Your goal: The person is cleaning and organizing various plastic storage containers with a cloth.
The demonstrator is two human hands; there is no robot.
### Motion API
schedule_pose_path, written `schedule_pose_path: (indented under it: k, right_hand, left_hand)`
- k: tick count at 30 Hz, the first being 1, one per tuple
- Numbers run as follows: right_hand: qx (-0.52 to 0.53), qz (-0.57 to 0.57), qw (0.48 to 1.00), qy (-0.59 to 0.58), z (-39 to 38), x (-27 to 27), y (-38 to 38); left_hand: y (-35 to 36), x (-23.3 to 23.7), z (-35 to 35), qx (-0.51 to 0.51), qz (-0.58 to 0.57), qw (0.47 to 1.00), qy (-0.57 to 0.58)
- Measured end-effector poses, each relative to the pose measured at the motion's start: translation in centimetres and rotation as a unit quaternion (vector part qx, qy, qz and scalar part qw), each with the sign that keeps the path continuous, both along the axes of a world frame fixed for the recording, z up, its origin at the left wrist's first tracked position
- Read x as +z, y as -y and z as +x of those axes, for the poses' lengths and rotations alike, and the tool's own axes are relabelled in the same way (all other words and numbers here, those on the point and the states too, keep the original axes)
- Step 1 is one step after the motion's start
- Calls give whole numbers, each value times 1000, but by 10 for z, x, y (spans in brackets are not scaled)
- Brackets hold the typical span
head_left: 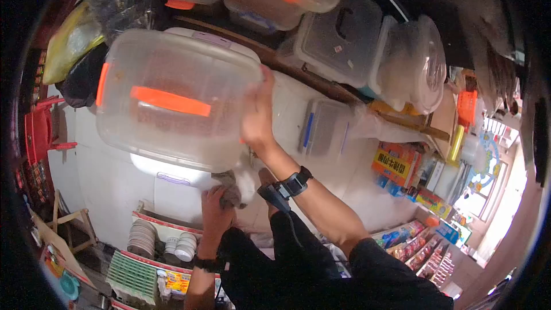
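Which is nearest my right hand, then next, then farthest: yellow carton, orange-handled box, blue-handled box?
From the right hand:
1. Orange-handled box: touching it, leftward in view.
2. Blue-handled box: to the right.
3. Yellow carton: farther right.

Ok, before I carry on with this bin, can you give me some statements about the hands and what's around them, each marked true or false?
1. The right hand has its grip on the edge of the large clear bin. True.
2. The left hand is empty. False: it holds a crumpled greyish cloth.
3. The strip across the bin's near side is orange. True.
4. The right wrist is bare. False: a black watch is strapped around it.
5. Stacked white bowls show near the bottom of the view. True.
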State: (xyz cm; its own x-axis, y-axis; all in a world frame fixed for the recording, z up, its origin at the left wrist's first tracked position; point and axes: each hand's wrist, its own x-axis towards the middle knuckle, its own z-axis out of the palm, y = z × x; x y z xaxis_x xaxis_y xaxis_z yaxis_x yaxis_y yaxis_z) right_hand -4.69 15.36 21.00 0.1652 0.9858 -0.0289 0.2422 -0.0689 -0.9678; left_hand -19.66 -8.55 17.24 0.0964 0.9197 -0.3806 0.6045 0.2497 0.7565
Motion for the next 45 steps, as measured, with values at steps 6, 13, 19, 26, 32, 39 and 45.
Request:
schedule_pose_path:
  k: [6, 13, 19, 26, 32, 39, 45]
  right_hand:
    - [190, -193, 948, -165, 13, -9, 29]
    - [160, -186, 942, -228, 6, 7, 65]
    - [121, -83, 989, -29, 2, 9, 11]
    - [258, -108, 960, 7, 3, 5, -11]
    - [151, -135, 979, -16, 36, -2, -7]
    - [14, -78, 996, 34, 64, 2, -107]
    - [116, -12, 990, 84, 100, -28, -149]
  left_hand:
    - [-40, -29, 68, -10, -79, 996, 31]
    - [-20, -104, 101, 53, -142, 984, 96]
    - [14, -116, 73, 280, -183, 933, 132]
    - [8, -17, -7, 430, -48, 901, 4]
    - [-60, 25, -22, 225, 24, 974, -3]
    - [-125, 1, 45, 231, 47, 970, 65]
    - [-154, 17, 48, 269, 80, 950, 138]
